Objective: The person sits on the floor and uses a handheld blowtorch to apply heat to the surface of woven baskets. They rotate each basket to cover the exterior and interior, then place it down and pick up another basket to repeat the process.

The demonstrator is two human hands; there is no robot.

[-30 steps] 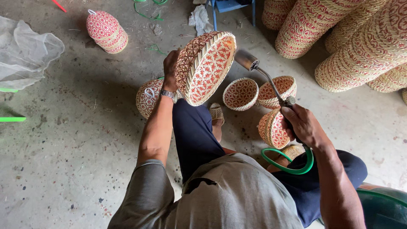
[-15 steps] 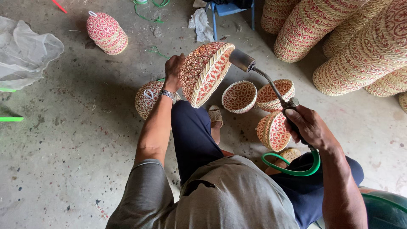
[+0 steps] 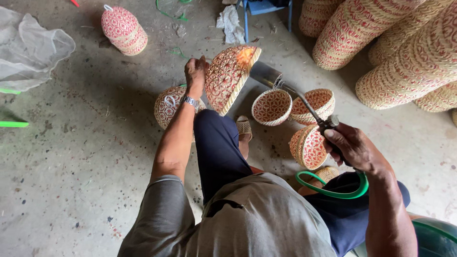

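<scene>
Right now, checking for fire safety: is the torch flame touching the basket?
Yes, a flame glows on the basket rim at the torch nozzle.

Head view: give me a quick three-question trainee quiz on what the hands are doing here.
1. True or false: the left hand holds the woven basket tilted on its side.
2. What does the right hand grip? A) scissors B) torch C) brush
3. Where does the flame touch the basket?

Key
1. True.
2. B, by its handle, nozzle aimed at the basket.
3. At the upper rim, nearest the nozzle.
</scene>
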